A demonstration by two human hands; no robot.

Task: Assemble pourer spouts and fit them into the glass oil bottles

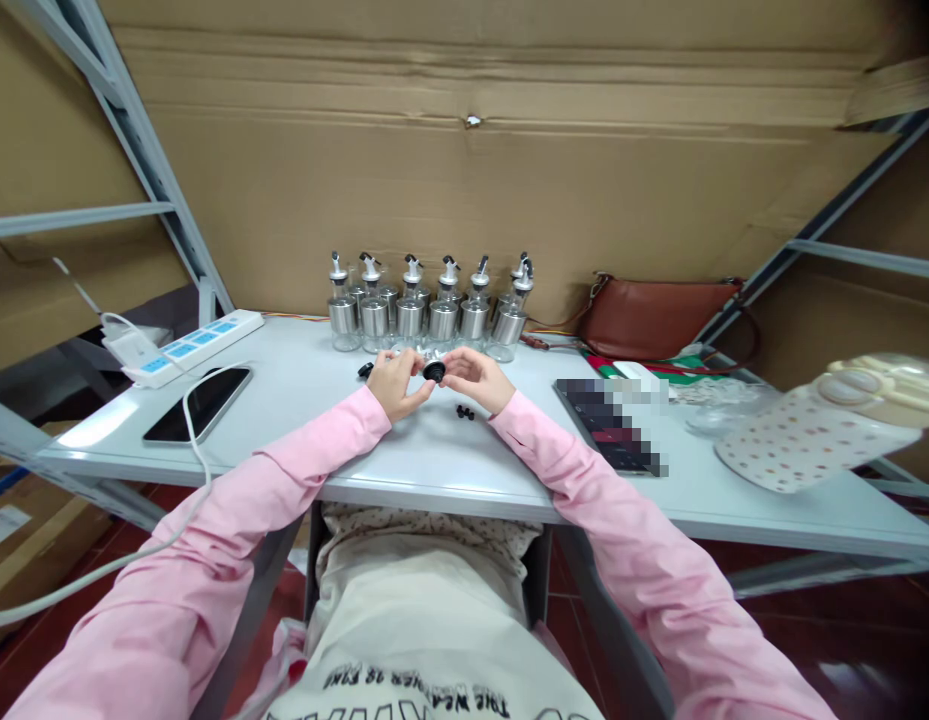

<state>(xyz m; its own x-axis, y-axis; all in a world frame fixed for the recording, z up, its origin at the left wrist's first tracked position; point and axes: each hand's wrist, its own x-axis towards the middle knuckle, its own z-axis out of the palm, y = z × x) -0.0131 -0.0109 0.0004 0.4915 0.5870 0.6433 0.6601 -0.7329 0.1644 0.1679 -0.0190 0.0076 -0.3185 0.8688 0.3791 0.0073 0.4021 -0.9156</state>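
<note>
Both my hands meet over the pale table [434, 460], just in front of a row of several steel-and-glass oil dispenser bottles [426, 310]. My left hand [395, 385] and my right hand [475, 378] pinch a small round black cap [434, 371] between their fingertips. Small black parts [465, 411] lie loose on the table under my right wrist. Another black piece [365, 370] lies left of my left hand.
A white power strip [194, 345] and a dark phone [199, 403] on a white cable sit at the left. A brown bag [659, 315], a dark keyboard-like object [610, 425] and a dotted pouch [801, 440] are at the right. Cardboard walls the back.
</note>
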